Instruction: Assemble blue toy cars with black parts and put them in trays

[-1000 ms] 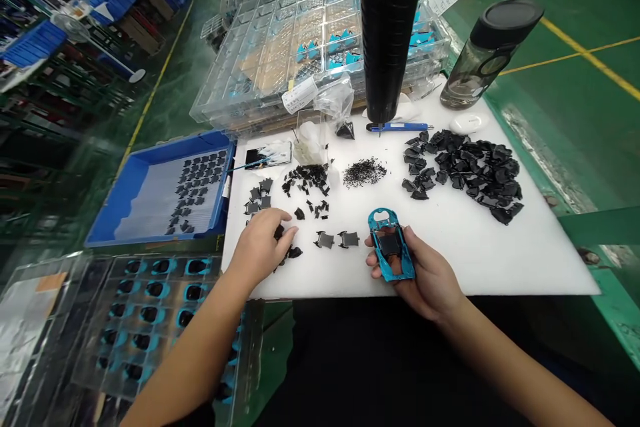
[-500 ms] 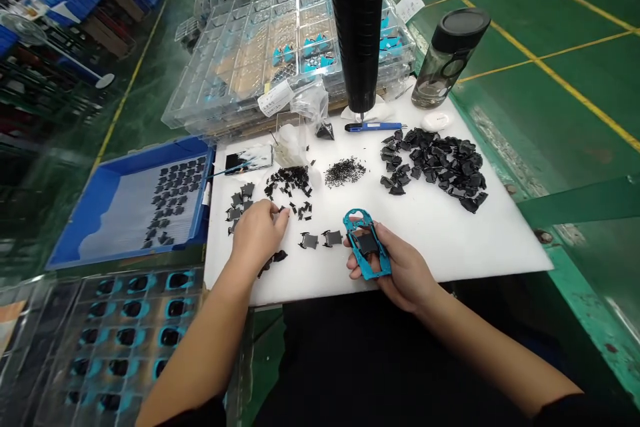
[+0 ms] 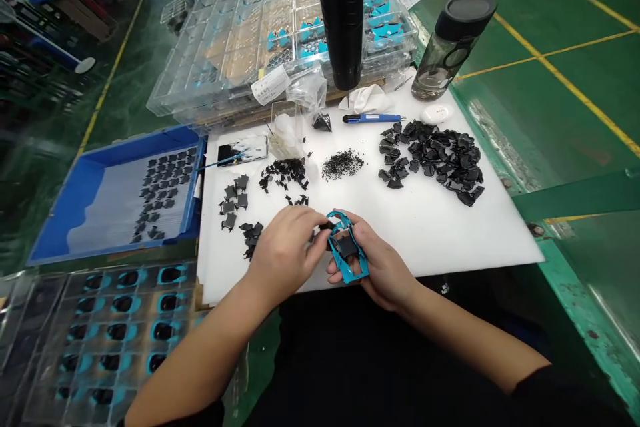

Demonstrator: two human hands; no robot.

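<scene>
My right hand holds a blue plastic shell, shaped like a small toy car body, tilted over the table's front edge. A dark grey plate-like part sits in its middle opening. Thumb and fingertips of my left hand are pinched on a small black piece at the shell's upper left rim. Its exact shape is mostly hidden by the fingers. Beyond my left hand lie small black pieces in a loose pile, grey plate parts and a cluster of black parts.
On the white tabletop are a heap of tiny dark screw-like bits, black molded parts, a blue pen-like tool and a bottle. A black powered driver hangs above. Clear compartment trays and a blue bin border the table.
My left hand has moved right from the small black pieces to the shell, bringing a black piece. My right hand and the shell have shifted slightly left in view.
</scene>
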